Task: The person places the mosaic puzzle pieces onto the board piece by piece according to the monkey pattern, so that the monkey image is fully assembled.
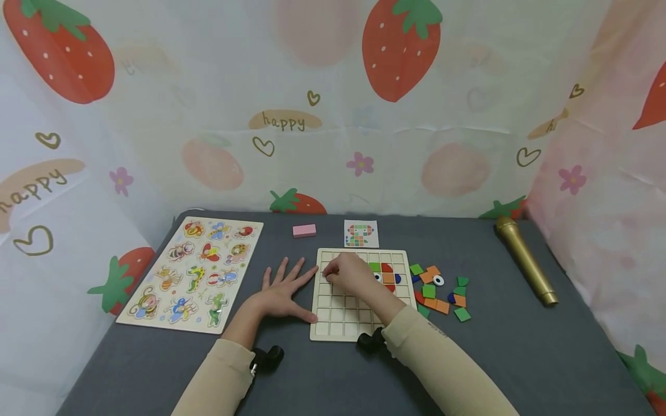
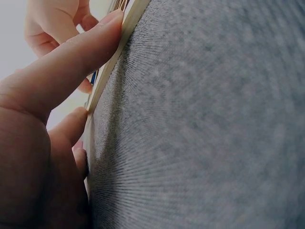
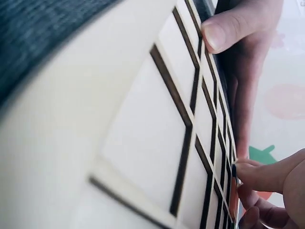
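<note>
A grey-covered bench (image 1: 312, 378) carries everything, and on it, in the middle, the pale grid board (image 1: 333, 315) lies flat, with the larger picture board (image 1: 205, 271) to its left. The step in hand looks to be setting a piece into a cell near the grid's far left corner; the next move would call for squaring that piece with the ribs and pressing it flat without nudging its neighbours. The right hand (image 1: 354, 276) reaches across the grid from the near right side, wrist bent down, fingers curled and tips nearly together, pinching what seems to be a dark blue piece (image 3: 234, 170), of which only an edge shows. The left hand (image 1: 281, 297) lies low with fingers spread wide, gripping nothing; its thumb and forefinger touch the board's left edge, apparently to steady it. Just beyond the board's far edge lies the small pattern card (image 1: 361, 234), probably the guide. Smallest are the coloured pieces, some set in the grid, such as the orange square (image 1: 388, 278), others loose in a scatter (image 1: 429, 290) just beside its right edge
</note>
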